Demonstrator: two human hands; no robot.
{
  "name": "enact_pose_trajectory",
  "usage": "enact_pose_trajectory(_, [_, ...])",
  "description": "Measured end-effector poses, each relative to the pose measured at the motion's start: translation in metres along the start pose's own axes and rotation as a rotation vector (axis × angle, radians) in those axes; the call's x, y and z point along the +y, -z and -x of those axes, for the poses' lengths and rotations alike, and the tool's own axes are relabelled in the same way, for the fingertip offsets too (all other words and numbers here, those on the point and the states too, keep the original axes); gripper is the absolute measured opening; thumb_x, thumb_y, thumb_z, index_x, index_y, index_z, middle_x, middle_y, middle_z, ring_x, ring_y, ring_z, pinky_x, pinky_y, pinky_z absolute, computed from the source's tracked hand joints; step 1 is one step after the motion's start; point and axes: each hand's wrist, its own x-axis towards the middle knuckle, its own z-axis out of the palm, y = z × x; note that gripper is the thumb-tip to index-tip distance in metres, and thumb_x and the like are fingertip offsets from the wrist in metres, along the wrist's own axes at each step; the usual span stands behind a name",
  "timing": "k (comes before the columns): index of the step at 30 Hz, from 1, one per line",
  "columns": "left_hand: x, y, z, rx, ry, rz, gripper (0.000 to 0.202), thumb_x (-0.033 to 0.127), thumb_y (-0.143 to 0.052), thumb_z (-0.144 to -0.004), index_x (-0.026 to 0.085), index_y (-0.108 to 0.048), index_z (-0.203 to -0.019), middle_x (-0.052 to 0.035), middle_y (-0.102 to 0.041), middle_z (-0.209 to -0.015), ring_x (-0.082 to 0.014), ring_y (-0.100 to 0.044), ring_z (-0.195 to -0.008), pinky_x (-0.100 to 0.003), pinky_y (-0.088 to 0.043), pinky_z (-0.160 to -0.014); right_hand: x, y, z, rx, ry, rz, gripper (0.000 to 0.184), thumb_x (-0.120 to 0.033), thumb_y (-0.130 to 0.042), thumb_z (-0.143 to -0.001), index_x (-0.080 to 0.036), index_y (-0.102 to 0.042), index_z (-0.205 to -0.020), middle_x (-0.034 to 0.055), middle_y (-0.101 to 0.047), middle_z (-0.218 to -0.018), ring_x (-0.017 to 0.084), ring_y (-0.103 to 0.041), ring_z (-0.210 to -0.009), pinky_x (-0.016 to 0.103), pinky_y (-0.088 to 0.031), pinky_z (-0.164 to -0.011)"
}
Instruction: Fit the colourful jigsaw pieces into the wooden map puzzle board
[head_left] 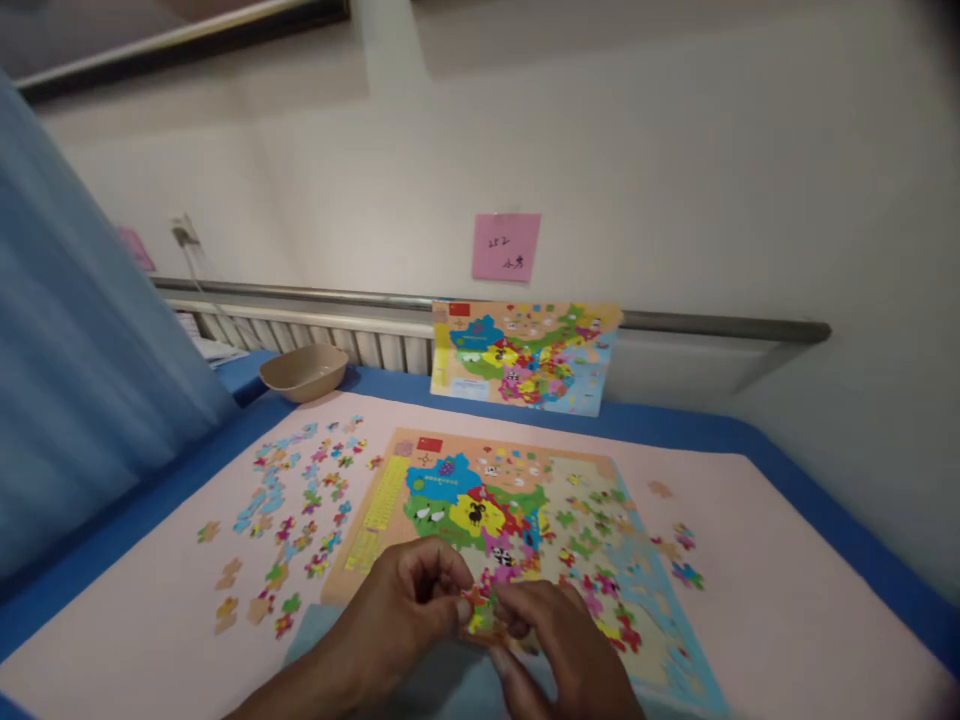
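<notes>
Low over the near edge of the puzzle board (360,530), both my hands close around small multicoloured jigsaw puzzle pieces (478,617). My left hand (409,605) pinches them from the left between thumb and forefinger. From the right, my right hand (559,635) grips them with curled fingers, partly covering them. Whether this is one piece or a few joined ones, I cannot tell. On the board, the left and middle of a colourful map are assembled, and loose pieces (600,520) lie over its right part.
Many loose pieces (311,500) are scattered on the pink tabletop (165,590) to the left, several more (686,573) to the right. A printed reference map (525,355) leans against the wall under a railing (720,325). A beige bowl (304,372) stands at the back left, near a blue curtain (97,330).
</notes>
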Motion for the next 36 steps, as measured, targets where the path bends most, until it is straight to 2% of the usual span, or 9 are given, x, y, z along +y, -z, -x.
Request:
enact_pose_trajectory(2, [-0.002,-0.011,-0.002,-0.01,0.014,0.004,0.041,0.048,-0.091,-0.066,0.016,-0.07,-0.079,0.003,-0.055,-0.065,-0.0087,-0.044,-0.061,-0.023,-0.032,-0.059,-0.004,-0.003,-0.001,0.025,-0.012,0.028,0.031,-0.015,-0.056,-0.1,-0.022,-0.055,-0.13,0.0073,-0.075,-0.1,0.023,-0.074,-0.089,0.034,-0.061,-0.078])
enact_pose_trajectory(6, [-0.012,-0.021,-0.009,0.028,0.003,-0.006,0.031,0.04,-0.089,-0.068,0.016,-0.071,-0.075,0.0027,-0.056,-0.063,-0.0092,-0.045,-0.06,-0.024,-0.032,-0.059,-0.005,-0.001,0.003,0.056,0.003,0.042,0.024,-0.014,-0.051,-0.103,-0.02,-0.057,-0.125,0.0067,-0.075,-0.099,0.022,-0.073,-0.087,0.034,-0.057,-0.078])
enact_pose_trajectory(10, [-0.021,-0.026,-0.013,0.045,0.008,0.019,0.037,0.046,-0.093,-0.063,0.017,-0.071,-0.072,0.0022,-0.056,-0.06,-0.0098,-0.045,-0.058,-0.023,-0.031,-0.057,-0.002,0.002,0.005,0.051,-0.036,0.047,0.019,-0.012,-0.051,-0.102,-0.021,-0.059,-0.117,0.0044,-0.073,-0.095,0.022,-0.071,-0.083,0.037,-0.052,-0.078])
enact_pose_trajectory(19, [-0.027,-0.026,-0.012,0.03,0.059,0.065,0.044,0.053,-0.093,-0.063,0.017,-0.072,-0.077,0.0017,-0.06,-0.066,-0.0113,-0.051,-0.062,-0.026,-0.041,-0.064,0.0,-0.006,0.007,-0.043,-0.106,0.003,0.023,-0.009,-0.059,-0.097,-0.022,-0.061,-0.116,0.0018,-0.071,-0.094,0.024,-0.064,-0.086,0.039,-0.042,-0.083])
enact_pose_trajectory(24, [-0.03,-0.022,-0.01,0.003,0.034,0.026,0.031,0.043,-0.085,-0.068,0.018,-0.074,-0.082,-0.0009,-0.065,-0.071,-0.0141,-0.056,-0.067,-0.027,-0.043,-0.066,0.003,-0.007,0.009,-0.09,-0.12,0.005,0.021,-0.009,-0.058,-0.099,-0.023,-0.061,-0.115,0.0025,-0.071,-0.095,0.024,-0.064,-0.088,0.04,-0.04,-0.085])
enact_pose_trajectory(29, [-0.031,-0.019,-0.003,0.038,-0.094,-0.234,0.019,0.026,-0.074,-0.074,0.023,-0.08,-0.092,-0.0029,-0.071,-0.08,-0.0169,-0.063,-0.076,-0.028,-0.048,-0.073,0.004,-0.006,0.008,-0.069,-0.093,0.017,0.018,-0.009,-0.057,-0.101,-0.022,-0.06,-0.114,0.0032,-0.07,-0.094,0.024,-0.063,-0.086,0.039,-0.04,-0.083])
enact_pose_trajectory(32, [-0.028,-0.019,-0.001,0.073,-0.212,-0.386,0.025,0.017,-0.071,-0.074,0.026,-0.081,-0.094,-0.0021,-0.072,-0.081,-0.0161,-0.065,-0.077,-0.026,-0.05,-0.075,0.003,-0.006,0.007,-0.063,-0.093,0.015,0.018,-0.008,-0.056,-0.101,-0.022,-0.06,-0.113,0.0036,-0.069,-0.094,0.024,-0.062,-0.087,0.039,-0.04,-0.084])
enact_pose_trajectory(36, [-0.026,-0.02,0.001,0.05,-0.327,-0.454,0.029,0.013,-0.064,-0.077,0.025,-0.079,-0.098,-0.0016,-0.073,-0.084,-0.0145,-0.067,-0.079,-0.024,-0.051,-0.075,0.003,-0.006,0.008,-0.058,-0.094,-0.004,0.019,-0.009,-0.057,-0.102,-0.021,-0.061,-0.115,0.0041,-0.07,-0.096,0.024,-0.062,-0.09,0.039,-0.04,-0.086])
